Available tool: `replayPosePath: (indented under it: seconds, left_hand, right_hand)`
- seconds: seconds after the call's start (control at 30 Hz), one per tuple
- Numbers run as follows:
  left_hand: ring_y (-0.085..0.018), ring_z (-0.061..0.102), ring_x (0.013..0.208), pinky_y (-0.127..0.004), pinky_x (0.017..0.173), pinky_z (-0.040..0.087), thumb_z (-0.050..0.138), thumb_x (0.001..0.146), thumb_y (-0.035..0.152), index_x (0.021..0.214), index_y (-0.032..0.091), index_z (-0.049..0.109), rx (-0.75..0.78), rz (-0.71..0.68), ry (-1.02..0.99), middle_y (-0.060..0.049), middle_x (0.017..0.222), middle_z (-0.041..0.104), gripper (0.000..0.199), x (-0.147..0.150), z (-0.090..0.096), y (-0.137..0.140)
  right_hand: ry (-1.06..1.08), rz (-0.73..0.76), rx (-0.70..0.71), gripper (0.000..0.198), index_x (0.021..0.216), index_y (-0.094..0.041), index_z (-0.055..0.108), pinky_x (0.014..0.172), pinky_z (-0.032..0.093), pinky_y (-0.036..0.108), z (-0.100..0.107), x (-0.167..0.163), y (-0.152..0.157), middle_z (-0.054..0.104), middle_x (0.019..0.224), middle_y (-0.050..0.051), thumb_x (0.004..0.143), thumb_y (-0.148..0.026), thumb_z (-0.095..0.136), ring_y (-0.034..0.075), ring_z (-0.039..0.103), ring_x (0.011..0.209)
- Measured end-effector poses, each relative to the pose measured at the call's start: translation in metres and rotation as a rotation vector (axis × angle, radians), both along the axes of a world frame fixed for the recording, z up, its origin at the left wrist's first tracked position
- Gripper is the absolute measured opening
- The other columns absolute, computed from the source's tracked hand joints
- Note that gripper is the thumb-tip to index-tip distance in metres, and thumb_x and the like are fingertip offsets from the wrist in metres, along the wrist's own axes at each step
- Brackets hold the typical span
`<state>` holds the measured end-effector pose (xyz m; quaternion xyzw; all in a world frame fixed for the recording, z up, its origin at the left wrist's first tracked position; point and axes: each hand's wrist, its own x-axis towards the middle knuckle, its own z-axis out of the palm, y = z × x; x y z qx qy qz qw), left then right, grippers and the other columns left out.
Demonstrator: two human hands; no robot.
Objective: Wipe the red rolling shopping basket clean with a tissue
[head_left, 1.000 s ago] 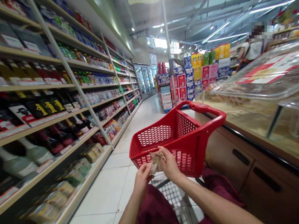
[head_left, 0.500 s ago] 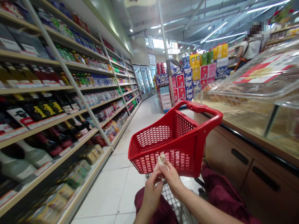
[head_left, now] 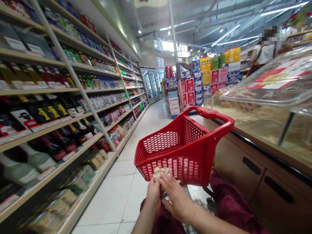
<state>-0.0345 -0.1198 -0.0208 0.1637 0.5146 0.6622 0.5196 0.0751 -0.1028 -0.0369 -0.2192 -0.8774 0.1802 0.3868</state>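
Note:
Both my hands meet low in the middle, in front of the cart, around a crumpled off-white wad that looks like tissue or thin cloth. My left hand is closed round its lower left side. From the right, my right hand presses its fingers over the wad, hiding the lower part. Just beyond stands a red plastic shopping cart with perforated sides, its handle toward the upper right. No goods show in the part of its basket that I can see.
On the left run long shelves of bottles and cans. A counter with clear plastic food packages borders the right side. Stacked drink cartons stand ahead, with fridges behind. A person stands at the far right.
My hands have shifted slightly left and down. The wad has spread wider, and my right hand has turned flatter over it. The cart has barely moved in view.

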Motion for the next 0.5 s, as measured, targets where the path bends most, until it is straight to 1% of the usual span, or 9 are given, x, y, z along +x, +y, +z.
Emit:
replayPosePath:
  seconds: [0.07,0.13,0.2,0.27,0.33,0.37,0.4,0.43,0.5]
  left_hand:
    - [-0.011,0.055,0.054,-0.023,0.056,0.042,0.063,0.056,0.022,0.066,0.016,0.053,-0.042,-0.097,-0.053,0.002,0.055,0.057,0.016,-0.001,0.001,-0.001]
    - [-0.01,0.053,0.051,-0.022,0.054,0.04,0.059,0.056,0.022,0.064,0.016,0.052,-0.069,-0.138,-0.072,0.003,0.053,0.056,0.012,-0.002,0.005,-0.004]
    - [-0.01,0.054,0.054,-0.022,0.056,0.04,0.057,0.054,0.02,0.073,0.016,0.055,-0.085,-0.175,-0.034,0.002,0.06,0.059,0.019,-0.006,0.011,-0.008]
    - [-0.01,0.056,0.061,-0.023,0.06,0.041,0.055,0.052,0.017,0.082,0.018,0.057,-0.074,-0.233,0.041,0.001,0.07,0.063,0.03,-0.011,0.018,-0.01]
    - [-0.011,0.058,0.067,-0.024,0.066,0.042,0.052,0.052,0.016,0.084,0.019,0.057,-0.028,-0.267,0.145,0.001,0.077,0.064,0.033,-0.019,0.025,-0.01]
    - [-0.012,0.058,0.07,-0.025,0.069,0.043,0.051,0.053,0.017,0.084,0.018,0.058,0.0,-0.262,0.218,0.0,0.079,0.064,0.031,-0.024,0.028,-0.009]
    - [-0.013,0.059,0.072,-0.027,0.07,0.044,0.05,0.055,0.019,0.083,0.017,0.057,0.019,-0.235,0.335,-0.001,0.08,0.064,0.029,-0.03,0.031,-0.007]
    - [-0.014,0.059,0.073,-0.028,0.07,0.045,0.048,0.058,0.021,0.084,0.016,0.057,0.026,-0.188,0.482,-0.002,0.08,0.064,0.028,-0.036,0.033,-0.003]
    - [-0.017,0.06,0.077,-0.032,0.073,0.047,0.043,0.062,0.021,0.086,0.015,0.056,0.018,-0.055,0.796,-0.004,0.083,0.064,0.028,-0.049,0.036,0.006]
  right_hand:
    - [0.002,-0.048,-0.08,0.063,0.127,-0.011,0.033,0.098,0.031,0.045,-0.007,-0.003,0.002,0.036,0.131,0.017,0.065,-0.01,0.048,0.025,0.028,0.123]
    - [0.042,-0.061,-0.165,0.057,0.12,-0.014,0.041,0.096,0.035,0.04,-0.006,-0.007,0.01,0.042,0.126,0.014,0.064,-0.005,0.044,0.022,0.035,0.12]
    - [0.074,-0.006,-0.224,0.05,0.106,-0.019,0.052,0.09,0.04,0.033,0.003,-0.008,0.02,0.052,0.115,0.007,0.061,-0.001,0.041,0.018,0.047,0.109]
    - [0.07,0.04,-0.286,0.042,0.095,-0.021,0.056,0.08,0.045,0.026,0.019,-0.009,0.03,0.06,0.098,0.003,0.061,0.0,0.043,0.014,0.056,0.092]
    - [0.028,0.089,-0.298,0.038,0.096,-0.021,0.055,0.074,0.047,0.023,0.037,-0.011,0.037,0.063,0.09,0.0,0.065,-0.002,0.046,0.013,0.059,0.083]
    - [-0.003,0.124,-0.256,0.038,0.099,-0.021,0.054,0.074,0.047,0.022,0.046,-0.012,0.041,0.063,0.092,0.0,0.067,-0.003,0.046,0.012,0.059,0.083]
    - [-0.028,0.151,-0.173,0.037,0.102,-0.022,0.054,0.077,0.046,0.023,0.055,-0.015,0.045,0.062,0.097,0.001,0.071,-0.004,0.046,0.013,0.058,0.088]
    - [-0.044,0.159,-0.056,0.035,0.104,-0.021,0.054,0.082,0.044,0.026,0.062,-0.018,0.051,0.06,0.104,0.003,0.074,-0.005,0.045,0.014,0.055,0.096]
    - [-0.049,0.104,0.212,0.029,0.105,-0.019,0.055,0.094,0.037,0.035,0.071,-0.024,0.065,0.054,0.116,0.006,0.08,-0.009,0.043,0.019,0.044,0.112]
